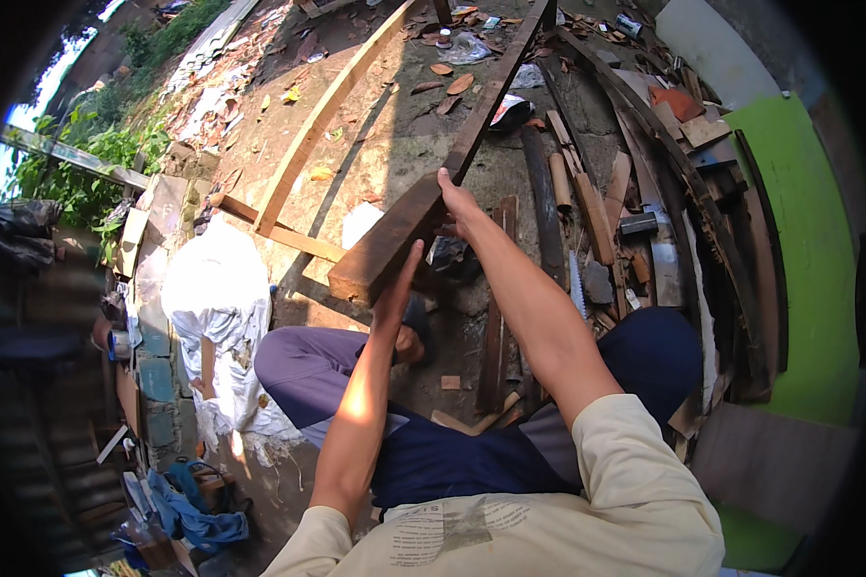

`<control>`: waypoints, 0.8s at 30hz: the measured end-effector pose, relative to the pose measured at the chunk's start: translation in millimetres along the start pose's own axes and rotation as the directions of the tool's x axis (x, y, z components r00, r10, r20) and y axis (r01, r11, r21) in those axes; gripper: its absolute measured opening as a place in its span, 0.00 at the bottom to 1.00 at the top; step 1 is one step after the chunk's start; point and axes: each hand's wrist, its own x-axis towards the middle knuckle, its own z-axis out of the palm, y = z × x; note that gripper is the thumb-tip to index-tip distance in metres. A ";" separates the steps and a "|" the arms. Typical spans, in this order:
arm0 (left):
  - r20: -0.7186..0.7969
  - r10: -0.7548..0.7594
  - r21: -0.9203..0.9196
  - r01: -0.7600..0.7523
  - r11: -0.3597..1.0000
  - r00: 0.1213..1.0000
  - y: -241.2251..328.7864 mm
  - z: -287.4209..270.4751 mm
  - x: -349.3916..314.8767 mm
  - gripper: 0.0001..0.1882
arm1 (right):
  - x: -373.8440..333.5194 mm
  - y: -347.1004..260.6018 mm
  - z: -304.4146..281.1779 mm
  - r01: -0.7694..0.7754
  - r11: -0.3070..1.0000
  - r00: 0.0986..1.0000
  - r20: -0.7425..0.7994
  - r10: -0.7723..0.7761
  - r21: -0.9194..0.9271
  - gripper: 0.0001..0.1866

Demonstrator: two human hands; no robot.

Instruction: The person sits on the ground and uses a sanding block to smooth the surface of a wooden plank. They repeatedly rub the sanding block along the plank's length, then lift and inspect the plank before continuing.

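Note:
A thick, dark brown wooden beam (391, 237) is held slantwise in front of me, its squared end towards me. My left hand (398, 285) grips its near part from the right side, with the fingers hidden under the wood. Farther up, my right hand (458, 206) is closed round the beam, thumb on its upper edge. From there a narrower dark bar (498, 85) runs on to the far side; whether both are one piece I cannot tell. Left of it stands a pale timber piece (329, 117) joined to a short crosspiece (281, 231).
White cloth (218, 279) drapes over something at the left. Wood strips lie at the right, with a hammer head (639, 224), a saw blade (576, 285) and a grey stone (598, 284) among them. A green panel (789, 212) stands farther right. Blue cloth (197, 510) lies lower left.

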 end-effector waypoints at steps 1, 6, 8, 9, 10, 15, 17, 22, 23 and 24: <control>0.023 -0.016 -0.010 0.017 1.000 1.000 -1.0 -1.7 0.6 0.33 | 2.0 1.7 -3.5 -0.019 0.999 1.000 0.014 0.019 0.035 0.36; 0.212 -0.086 -0.016 0.091 0.996 0.974 -1.7 -3.5 3.0 0.35 | 18.2 6.2 -44.2 0.239 0.808 0.892 -0.208 -0.402 -0.539 0.37; 0.300 -0.050 -0.191 0.111 0.975 0.953 -26.4 -4.8 8.7 0.36 | 16.0 10.3 -50.0 0.347 0.503 0.755 -0.083 -0.651 -0.792 0.43; 0.320 0.037 -0.353 0.082 0.932 0.947 -67.0 -20.9 17.8 0.37 | 8.9 10.5 -36.2 0.432 0.356 0.700 0.060 -0.711 -0.829 0.44; 0.306 0.063 -0.411 0.072 0.909 0.950 -79.4 -20.7 20.9 0.35 | 6.2 9.7 -37.8 0.483 0.200 0.635 0.185 -0.750 -0.852 0.46; 0.167 -0.016 -0.179 0.046 0.983 0.986 -42.2 -3.1 9.0 0.29 | -11.6 -5.5 -40.1 0.422 -0.027 0.746 0.364 -0.557 -0.906 0.50; 0.209 -0.011 -0.087 0.030 0.996 0.978 -33.9 -2.5 11.1 0.32 | -9.8 -5.3 -40.8 0.415 0.001 0.765 0.349 -0.541 -0.910 0.50; 0.005 0.128 -0.122 -0.127 0.984 0.992 -43.2 2.6 11.7 0.25 | -8.8 -8.6 -32.1 0.448 -0.018 0.744 0.384 -0.546 -0.894 0.42; -0.015 0.147 -0.127 -0.148 0.981 0.989 -44.1 3.7 13.2 0.26 | -10.9 -11.9 -31.7 0.441 -0.040 0.748 0.392 -0.535 -0.896 0.41; -0.023 0.167 -0.085 -0.168 0.982 0.986 -45.2 4.0 13.4 0.26 | -13.1 -15.1 -31.4 0.435 -0.062 0.752 0.400 -0.523 -0.898 0.41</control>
